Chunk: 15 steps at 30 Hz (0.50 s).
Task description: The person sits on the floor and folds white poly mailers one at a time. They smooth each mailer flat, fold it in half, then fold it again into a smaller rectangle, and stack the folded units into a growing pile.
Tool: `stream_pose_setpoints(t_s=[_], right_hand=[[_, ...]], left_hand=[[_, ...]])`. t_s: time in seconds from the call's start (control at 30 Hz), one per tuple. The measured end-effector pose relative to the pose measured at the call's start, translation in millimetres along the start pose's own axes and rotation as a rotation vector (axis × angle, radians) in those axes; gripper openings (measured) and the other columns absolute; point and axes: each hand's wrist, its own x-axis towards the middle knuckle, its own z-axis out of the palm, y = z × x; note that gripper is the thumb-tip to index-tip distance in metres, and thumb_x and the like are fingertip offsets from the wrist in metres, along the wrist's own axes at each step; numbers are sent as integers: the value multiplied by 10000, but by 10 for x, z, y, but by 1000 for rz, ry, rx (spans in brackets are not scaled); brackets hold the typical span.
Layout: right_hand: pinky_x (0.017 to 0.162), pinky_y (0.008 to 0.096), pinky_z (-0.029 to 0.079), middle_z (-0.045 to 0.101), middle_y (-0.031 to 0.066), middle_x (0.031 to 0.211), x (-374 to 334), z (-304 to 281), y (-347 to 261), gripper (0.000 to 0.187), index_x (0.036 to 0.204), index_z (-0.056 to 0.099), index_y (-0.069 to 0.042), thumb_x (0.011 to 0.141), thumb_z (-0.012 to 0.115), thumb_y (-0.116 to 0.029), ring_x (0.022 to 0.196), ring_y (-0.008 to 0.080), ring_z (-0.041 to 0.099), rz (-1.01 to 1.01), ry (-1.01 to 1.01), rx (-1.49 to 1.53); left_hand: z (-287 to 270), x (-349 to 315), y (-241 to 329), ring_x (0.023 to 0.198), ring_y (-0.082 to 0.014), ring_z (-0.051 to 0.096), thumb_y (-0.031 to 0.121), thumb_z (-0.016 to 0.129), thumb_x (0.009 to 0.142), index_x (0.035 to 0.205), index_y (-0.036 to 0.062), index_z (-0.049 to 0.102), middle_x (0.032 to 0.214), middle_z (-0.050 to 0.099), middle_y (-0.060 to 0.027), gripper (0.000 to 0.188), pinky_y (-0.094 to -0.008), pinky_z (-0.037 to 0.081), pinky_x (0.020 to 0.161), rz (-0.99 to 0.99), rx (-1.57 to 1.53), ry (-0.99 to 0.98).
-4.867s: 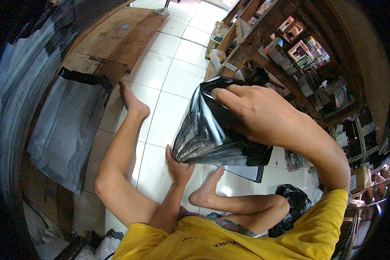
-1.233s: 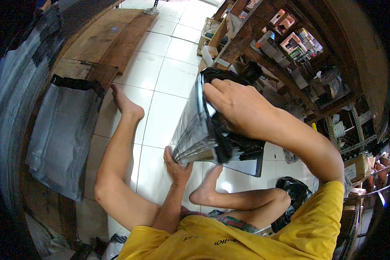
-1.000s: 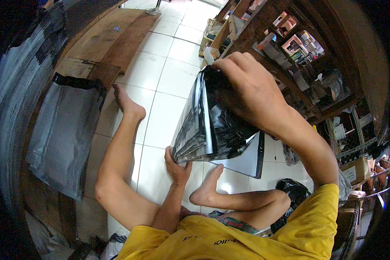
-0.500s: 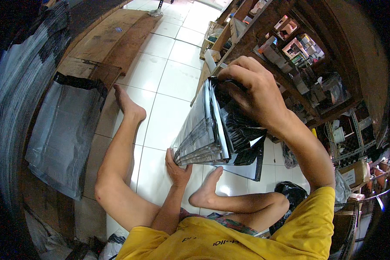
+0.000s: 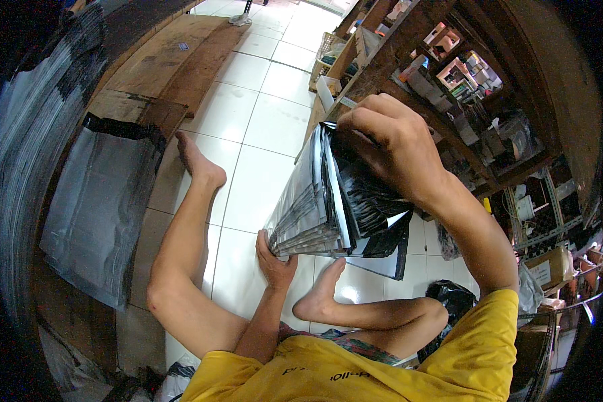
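A thick stack of grey and black plastic mailing bags (image 5: 308,208) is held up in front of me, fanned toward its right side. My left hand (image 5: 276,261) grips the stack's lower left end, with the fingers partly hidden behind it. At the upper end my right hand (image 5: 388,141) is closed on the black edges of the bags, its fingertips tucked out of sight. One bag with a pale inner face (image 5: 375,266) hangs below the rest at the right. Another grey bag with a black top edge (image 5: 97,208) lies flat on the wooden bench to my left.
The wooden bench (image 5: 171,60) runs along the left, beside a tall pile of grey plastic (image 5: 37,147). Wooden shelving (image 5: 472,147) full of goods stands close at the right. A black plastic bag (image 5: 449,295) sits by my right knee. White tiles (image 5: 258,127) cover the floor.
The bag edges under my right hand have shifted slightly and fan a little differently. Both hands keep nearly the same place on the stack.
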Motion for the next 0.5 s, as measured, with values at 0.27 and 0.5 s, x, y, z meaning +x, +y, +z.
stream_pose_setpoints(t_s=[0.27,0.5], right_hand=[[731,412,519,645,117,946,-18,-104,-57,149,928,682,-49,786,726,-44,875,336,630,-65,-44,-88],[721,457,504,647,157,927,-11,-358,-332,271,1052,569,-25,792,645,-12,868,375,635,-54,-326,-143]], left_hand=[[-3,-14,-39,1295,-499,430,295,834,752,1508,-28,220,1445,408,-292,1026,-556,361,1095,0,6,-39],[264,-51,-543,1348,-492,370,386,814,764,1462,0,380,1473,383,-281,908,-586,329,1106,140,197,-75]])
